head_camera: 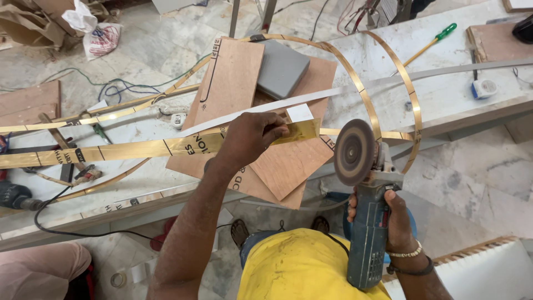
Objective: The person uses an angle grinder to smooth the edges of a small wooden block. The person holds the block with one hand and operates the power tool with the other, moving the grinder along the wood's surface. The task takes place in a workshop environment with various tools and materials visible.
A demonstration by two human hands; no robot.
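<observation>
My left hand point(252, 136) pinches a flat gold strip point(139, 149) near its cut end point(302, 130), holding it over a brown plywood sheet point(288, 166) on the workbench. A small white piece point(300, 113) stands just behind that end. My right hand point(400, 219) grips the blue body of an angle grinder point(366, 239), whose round disc point(353, 151) hangs a little to the right of the strip's end, apart from it.
Thin gold strips curve in big loops point(413, 100) over the bench. A grey metal strip point(444, 72), grey block point(283, 69), green-handled screwdriver point(438, 38), white tape measure point(483, 89), hammer point(66, 155) and drill point(16, 195) lie around. Plywood boards point(230, 80) overlap at centre.
</observation>
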